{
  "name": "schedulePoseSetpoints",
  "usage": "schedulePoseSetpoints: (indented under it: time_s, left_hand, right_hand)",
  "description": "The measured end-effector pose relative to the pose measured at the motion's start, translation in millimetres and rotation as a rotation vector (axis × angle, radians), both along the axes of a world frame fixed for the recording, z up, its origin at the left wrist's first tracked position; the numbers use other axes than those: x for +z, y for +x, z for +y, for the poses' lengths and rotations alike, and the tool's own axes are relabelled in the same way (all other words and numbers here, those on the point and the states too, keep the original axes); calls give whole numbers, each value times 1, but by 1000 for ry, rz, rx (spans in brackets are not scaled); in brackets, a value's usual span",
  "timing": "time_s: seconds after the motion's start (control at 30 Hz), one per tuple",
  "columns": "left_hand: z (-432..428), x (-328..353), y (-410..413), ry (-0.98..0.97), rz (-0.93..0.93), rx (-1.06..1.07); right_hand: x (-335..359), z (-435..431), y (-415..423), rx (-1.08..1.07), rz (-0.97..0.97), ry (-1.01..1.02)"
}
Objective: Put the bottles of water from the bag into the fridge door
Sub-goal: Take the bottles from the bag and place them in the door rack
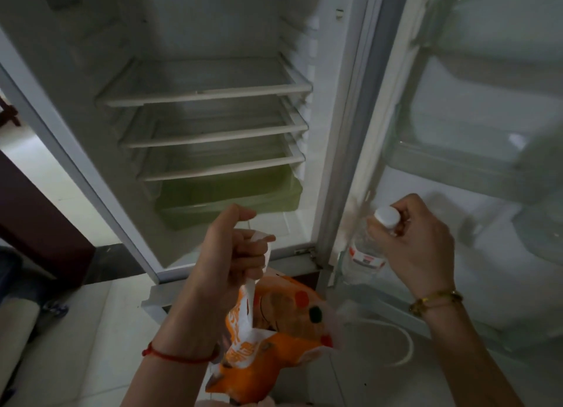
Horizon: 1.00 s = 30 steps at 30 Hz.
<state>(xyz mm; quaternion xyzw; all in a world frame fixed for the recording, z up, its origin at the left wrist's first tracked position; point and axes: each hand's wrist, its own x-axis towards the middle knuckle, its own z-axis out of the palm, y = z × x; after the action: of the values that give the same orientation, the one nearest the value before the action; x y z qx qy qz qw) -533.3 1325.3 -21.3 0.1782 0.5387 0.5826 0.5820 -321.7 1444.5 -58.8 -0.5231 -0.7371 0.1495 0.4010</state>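
My left hand (234,248) is closed around the white handles of an orange and white plastic bag (268,336), which hangs in front of the open fridge. My right hand (417,242) grips a clear water bottle (362,251) by its neck, just under the white cap. The bottle has a red and white label and hangs upright at the inner edge of the open fridge door (475,193), above the door's lowest shelf (380,300). The bag's contents are hidden.
The fridge body (207,102) stands open with three bare glass shelves and a green drawer (231,199) at the bottom. Clear door racks (451,163) run higher up the door. A dark wooden cabinet (36,218) is at the left. Pale floor tiles lie below.
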Motion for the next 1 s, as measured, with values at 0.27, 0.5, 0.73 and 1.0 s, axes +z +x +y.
schedulePoseSetpoints:
  time_s: [0.27,0.5,0.73,1.0]
  left_hand:
    - [11,-7,26,-53,-37,-47]
    - [21,-12,40,-49,-50,-100]
    - [29,-14,42,-18,-59,-187]
    - [31,-18,35,-2,-58,-252]
  right_hand:
    - [-33,24,15,-82,-23,-68]
    - [-62,45,14,-82,10,-169]
    - [-81,56,1,-138,-21,-289]
    - [-96,51,-7,-199,-29,-350]
